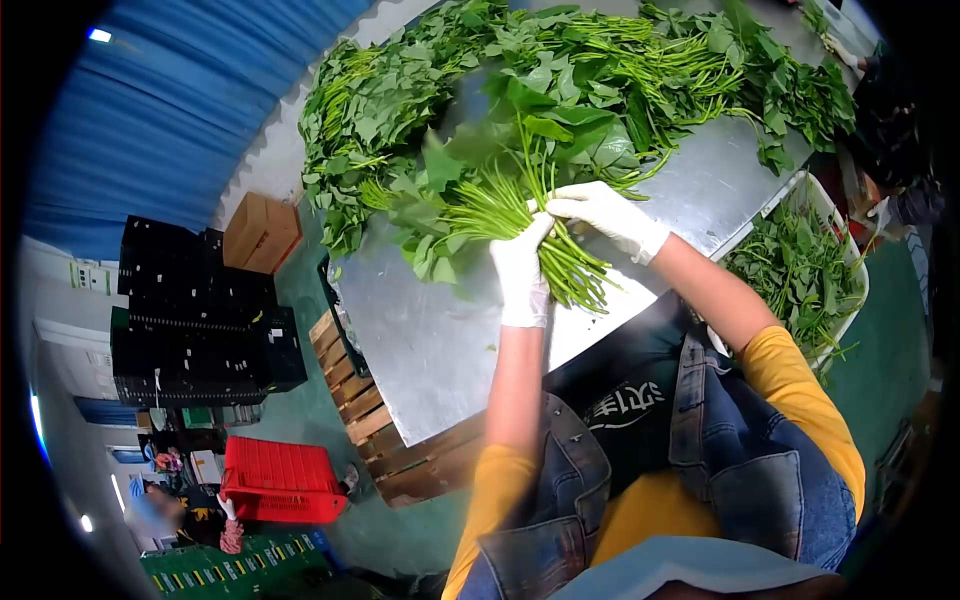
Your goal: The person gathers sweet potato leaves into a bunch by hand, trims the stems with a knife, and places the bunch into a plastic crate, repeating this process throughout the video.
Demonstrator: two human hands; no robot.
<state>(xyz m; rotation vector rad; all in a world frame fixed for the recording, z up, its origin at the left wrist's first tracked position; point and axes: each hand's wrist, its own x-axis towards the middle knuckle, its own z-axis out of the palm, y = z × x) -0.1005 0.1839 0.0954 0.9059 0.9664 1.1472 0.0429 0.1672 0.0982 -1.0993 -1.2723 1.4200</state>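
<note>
My left hand (pixel 520 268), in a white glove, is closed around a bunch of long-stemmed leafy greens (pixel 490 208), held above the metal table (pixel 420 340). The cut stem ends stick out below the hand toward me, and the leaves point away. My right hand (pixel 605 215), also gloved in white, meets the bunch from the right. Its thumb and fingertips are pinched on a green stem close to the left thumb. Beyond the hands, a large heap of the same greens (pixel 400 100) covers the far part of the table.
A white crate (pixel 858 275) of loose greens stands at my right. A wooden pallet (pixel 372 412) lies under the table. To the left are stacked black crates (pixel 200 350), a cardboard box (pixel 262 232) and a person holding a red crate (pixel 280 480). Another person's gloved hand (pixel 845 50) shows at far right.
</note>
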